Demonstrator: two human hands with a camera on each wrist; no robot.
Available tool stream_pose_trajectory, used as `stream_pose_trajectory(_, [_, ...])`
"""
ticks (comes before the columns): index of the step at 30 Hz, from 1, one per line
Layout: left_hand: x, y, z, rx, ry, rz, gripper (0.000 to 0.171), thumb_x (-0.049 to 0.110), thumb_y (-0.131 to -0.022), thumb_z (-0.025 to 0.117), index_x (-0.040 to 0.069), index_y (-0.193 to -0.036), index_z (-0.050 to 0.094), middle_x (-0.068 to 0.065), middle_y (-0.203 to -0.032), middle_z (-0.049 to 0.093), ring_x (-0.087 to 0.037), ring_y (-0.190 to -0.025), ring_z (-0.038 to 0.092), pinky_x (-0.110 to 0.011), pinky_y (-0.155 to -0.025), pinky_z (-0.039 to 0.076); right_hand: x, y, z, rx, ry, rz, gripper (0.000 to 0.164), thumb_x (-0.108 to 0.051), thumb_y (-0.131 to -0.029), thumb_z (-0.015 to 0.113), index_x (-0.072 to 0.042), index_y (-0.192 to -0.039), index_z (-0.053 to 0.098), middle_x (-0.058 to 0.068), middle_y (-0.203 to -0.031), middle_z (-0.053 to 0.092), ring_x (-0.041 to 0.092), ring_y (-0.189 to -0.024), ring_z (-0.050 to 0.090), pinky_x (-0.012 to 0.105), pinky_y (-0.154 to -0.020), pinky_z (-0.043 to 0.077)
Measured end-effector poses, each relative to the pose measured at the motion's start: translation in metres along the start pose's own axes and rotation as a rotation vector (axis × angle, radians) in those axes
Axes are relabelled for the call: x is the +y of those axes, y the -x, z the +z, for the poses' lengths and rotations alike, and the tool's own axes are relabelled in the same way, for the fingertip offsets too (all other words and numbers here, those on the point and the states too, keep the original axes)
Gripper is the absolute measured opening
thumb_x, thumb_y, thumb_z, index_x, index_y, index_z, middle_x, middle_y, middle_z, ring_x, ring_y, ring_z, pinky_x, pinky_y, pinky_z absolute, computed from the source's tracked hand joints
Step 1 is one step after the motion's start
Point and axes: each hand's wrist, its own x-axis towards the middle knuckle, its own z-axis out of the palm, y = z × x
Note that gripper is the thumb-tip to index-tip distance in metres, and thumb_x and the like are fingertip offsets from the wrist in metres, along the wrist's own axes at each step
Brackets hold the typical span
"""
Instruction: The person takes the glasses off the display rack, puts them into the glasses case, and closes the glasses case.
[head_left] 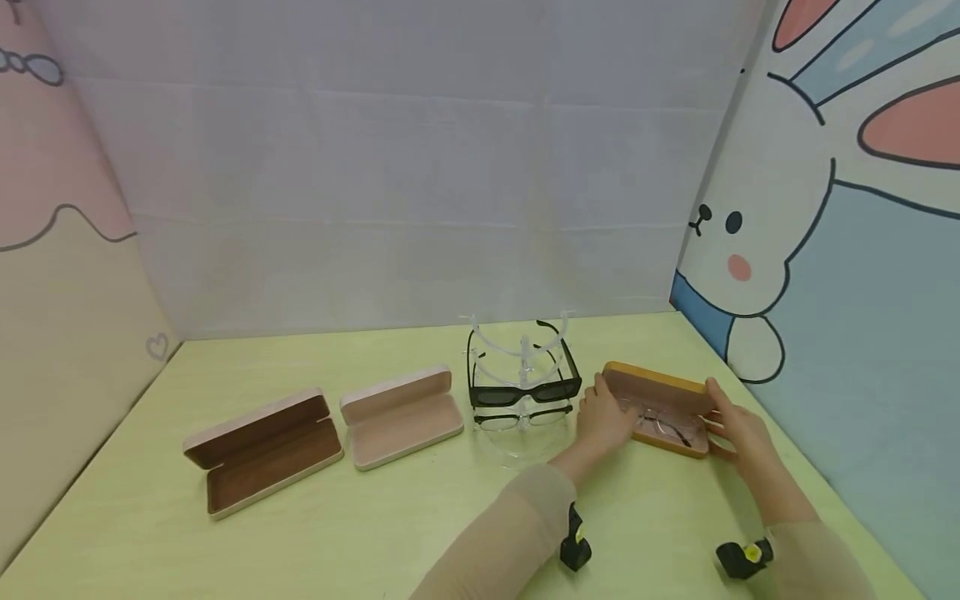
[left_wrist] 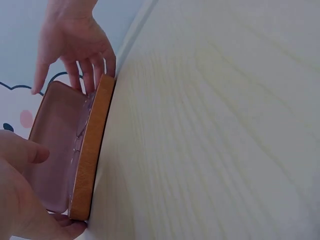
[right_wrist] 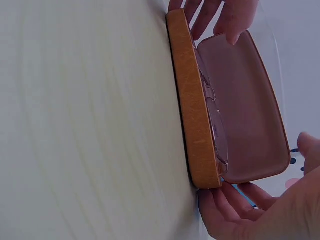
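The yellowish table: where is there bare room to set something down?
The table looks widest open at front left, between the brown-lined case, pink-lined case and left sleeve. A strip behind those cases, up to the backdrop, is bare too. It's crowded at right: glasses stand, left hand, orange case and right hand sit close together.

the left hand [head_left: 604, 418] partly hides the orange case [head_left: 663, 392].
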Motion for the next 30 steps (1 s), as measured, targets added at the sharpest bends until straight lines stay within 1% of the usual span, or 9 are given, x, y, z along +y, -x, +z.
stream_pose_trajectory(5, [-0.001, 0.001, 0.0, 0.012, 0.016, 0.02, 0.074, 0.038, -0.083, 0.061, 0.004, -0.139, 0.026, -0.016, -0.132, 0.042, -0.031, -0.117, 0.045, -0.041, -0.093, 0.042, 0.003, -0.004, 0.002, 0.035, -0.04, -0.017, 0.102, -0.066, -0.082, 0.04, 0.006, -0.143, 0.002, 0.027, -0.147, 0.01, 0.04, -0.135, 0.016, 0.051, -0.106, 0.024])
stream_pose_trajectory(7, [-0.002, 0.001, 0.001, 0.019, 0.015, 0.022, 0.074, 0.038, -0.083, 0.062, 0.004, -0.139, 0.027, -0.015, -0.131, 0.043, -0.031, -0.116, 0.046, -0.041, -0.092, 0.042, 0.006, -0.005, 0.002, 0.066, -0.049, -0.026, 0.099, -0.063, -0.082, 0.045, 0.005, -0.143, 0.008, 0.027, -0.143, 0.022, 0.039, -0.133, 0.022, 0.048, -0.103, 0.031])
stream_pose_trajectory(12, [-0.003, 0.001, 0.001, 0.029, 0.011, 0.021, 0.074, 0.039, -0.081, 0.063, 0.005, -0.137, 0.028, -0.014, -0.129, 0.043, -0.029, -0.115, 0.046, -0.04, -0.092, 0.042, 0.011, -0.005, 0.002, 0.039, -0.031, -0.06, 0.098, -0.062, -0.083, 0.045, 0.005, -0.143, 0.008, 0.027, -0.144, 0.021, 0.039, -0.133, 0.023, 0.046, -0.103, 0.032])
stream_pose_trajectory(13, [-0.003, 0.001, 0.001, 0.027, 0.017, 0.021, 0.073, 0.039, -0.081, 0.063, 0.005, -0.136, 0.029, -0.014, -0.128, 0.043, -0.029, -0.115, 0.046, -0.04, -0.091, 0.042, 0.012, -0.004, 0.002, 0.024, -0.026, -0.067, 0.098, -0.062, -0.083, 0.043, 0.006, -0.143, 0.005, 0.027, -0.147, 0.015, 0.039, -0.134, 0.02, 0.046, -0.104, 0.029])
stream_pose_trajectory(14, [-0.003, 0.001, 0.0, 0.025, 0.023, 0.021, 0.072, 0.039, -0.081, 0.062, 0.004, -0.135, 0.03, -0.014, -0.128, 0.043, -0.029, -0.114, 0.047, -0.039, -0.09, 0.043, 0.012, -0.003, 0.002, 0.009, -0.014, -0.07, 0.099, -0.062, -0.084, 0.041, 0.006, -0.143, 0.002, 0.025, -0.148, 0.01, 0.039, -0.134, 0.018, 0.045, -0.105, 0.027])
stream_pose_trajectory(18, [-0.004, 0.0, -0.002, 0.01, 0.065, 0.012, 0.068, 0.042, -0.084, 0.059, 0.004, -0.132, 0.032, -0.014, -0.125, 0.044, -0.03, -0.109, 0.05, -0.039, -0.086, 0.045, 0.015, -0.001, 0.003, 0.021, -0.02, -0.073, 0.096, -0.061, -0.085, 0.041, 0.004, -0.143, 0.0, 0.021, -0.149, 0.008, 0.036, -0.135, 0.017, 0.035, -0.102, 0.032])
stream_pose_trajectory(21, [-0.003, -0.001, -0.002, 0.012, 0.107, -0.005, 0.07, 0.05, -0.085, 0.055, 0.003, -0.131, 0.033, -0.015, -0.126, 0.044, -0.031, -0.107, 0.052, -0.039, -0.086, 0.046, 0.016, 0.0, 0.004, 0.022, -0.051, -0.078, 0.094, -0.058, -0.085, 0.042, 0.002, -0.144, 0.001, 0.02, -0.15, 0.008, 0.035, -0.135, 0.017, 0.024, -0.094, 0.041])
stream_pose_trajectory(25, [-0.001, -0.002, -0.002, 0.05, 0.189, -0.024, 0.068, 0.055, -0.088, 0.047, 0.002, -0.129, 0.036, -0.014, -0.124, 0.046, -0.03, -0.103, 0.054, -0.04, -0.086, 0.046, 0.017, 0.003, 0.004, 0.011, -0.068, -0.095, 0.093, -0.056, -0.086, 0.044, 0.002, -0.144, 0.001, 0.02, -0.15, 0.008, 0.035, -0.135, 0.017, 0.012, -0.076, 0.048])
stream_pose_trajectory(30, [0.001, -0.002, -0.002, 0.107, 0.233, -0.018, 0.055, 0.046, -0.093, 0.044, 0.003, -0.126, 0.044, -0.012, -0.12, 0.051, -0.03, -0.104, 0.055, -0.04, -0.086, 0.046, 0.019, 0.007, 0.003, -0.004, -0.07, -0.112, 0.089, -0.051, -0.088, 0.046, 0.002, -0.144, 0.002, 0.02, -0.149, 0.007, 0.029, -0.132, 0.018, 0.009, -0.074, 0.046])
